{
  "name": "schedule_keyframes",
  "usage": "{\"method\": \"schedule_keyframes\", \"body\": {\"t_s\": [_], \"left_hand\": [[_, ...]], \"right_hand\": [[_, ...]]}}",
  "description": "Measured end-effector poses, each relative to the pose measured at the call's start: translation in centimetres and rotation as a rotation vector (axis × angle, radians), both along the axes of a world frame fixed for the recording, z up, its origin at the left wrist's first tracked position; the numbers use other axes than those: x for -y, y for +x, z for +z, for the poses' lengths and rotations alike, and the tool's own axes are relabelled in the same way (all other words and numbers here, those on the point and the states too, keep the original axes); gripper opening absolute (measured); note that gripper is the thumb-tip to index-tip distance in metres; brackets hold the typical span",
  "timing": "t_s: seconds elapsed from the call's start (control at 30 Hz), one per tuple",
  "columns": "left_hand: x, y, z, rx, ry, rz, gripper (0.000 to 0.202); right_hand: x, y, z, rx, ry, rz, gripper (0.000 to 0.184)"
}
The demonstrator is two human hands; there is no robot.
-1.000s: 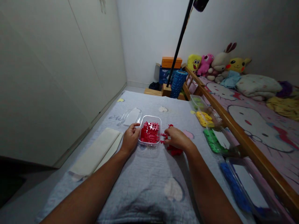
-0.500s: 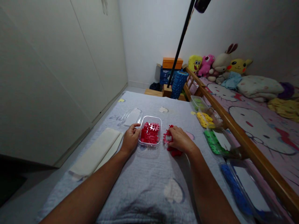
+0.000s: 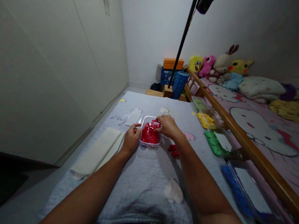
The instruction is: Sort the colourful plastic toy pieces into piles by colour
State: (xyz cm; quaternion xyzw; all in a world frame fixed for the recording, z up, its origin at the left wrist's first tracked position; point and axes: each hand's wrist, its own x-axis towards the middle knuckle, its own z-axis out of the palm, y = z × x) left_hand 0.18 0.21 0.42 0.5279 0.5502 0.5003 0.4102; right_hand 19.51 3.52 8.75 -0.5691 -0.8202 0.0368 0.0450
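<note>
A clear plastic container [image 3: 149, 145] holding red interlocking building pieces [image 3: 149, 135] sits on the cloth in front of me. Against its left wall, my left hand [image 3: 132, 137] grips the side, thumb and fingers by the rim. My right hand [image 3: 168, 125] is over the container's right rim, its fingers closed on a red building piece [image 3: 156, 123] above the others. Part of that piece is hidden by the fingers. Several more red pieces [image 3: 173, 150] lie on the cloth under my right forearm, which partly covers them.
A clear lid [image 3: 133, 117] lies behind the container, and a folded cream cloth [image 3: 98, 151] at left. Along the wooden bed rail [image 3: 233, 127] stand containers of yellow pieces [image 3: 205, 120], green pieces [image 3: 213, 143] and blue pieces [image 3: 235, 189]. A black pole [image 3: 182, 43] rises beyond the table.
My right hand has moved left from the loose red pile to the container, carrying a red piece. Fewer red pieces show on the cloth. My left hand stays at the container.
</note>
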Motion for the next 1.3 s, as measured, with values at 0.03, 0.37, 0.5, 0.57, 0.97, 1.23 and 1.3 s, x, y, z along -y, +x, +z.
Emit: {"method": "schedule_keyframes", "body": {"t_s": [0.03,0.37,0.5,0.57,0.97,1.23,1.3], "left_hand": [[0.0,0.0,-0.1,0.005,0.000,-0.003,0.037],[-0.2,-0.1,-0.3,-0.013,0.006,0.000,0.036],[-0.1,-0.1,-0.3,-0.016,0.001,0.002,0.036],[-0.1,-0.1,-0.4,-0.026,0.008,0.004,0.036],[0.0,0.0,-0.1,-0.013,0.002,-0.002,0.037],[-0.1,0.0,-0.3,-0.001,0.008,-0.008,0.035],[-0.2,0.0,-0.4,0.011,0.003,-0.015,0.035]], "right_hand": [[-0.3,-0.3,-0.3,0.006,0.002,-0.008,0.043],[-0.3,6.7,-2.5,-0.195,0.112,-0.213,0.029],[0.3,9.5,-3.5,-0.177,0.056,-0.355,0.025],[0.6,9.4,-4.0,-0.157,0.007,-0.386,0.028],[1.5,6.8,-4.6,-0.107,-0.025,-0.328,0.049],[0.5,2.6,-1.2,-0.294,0.093,-0.049,0.047],[-0.1,0.5,-1.0,-0.237,0.062,0.016,0.049]]}}
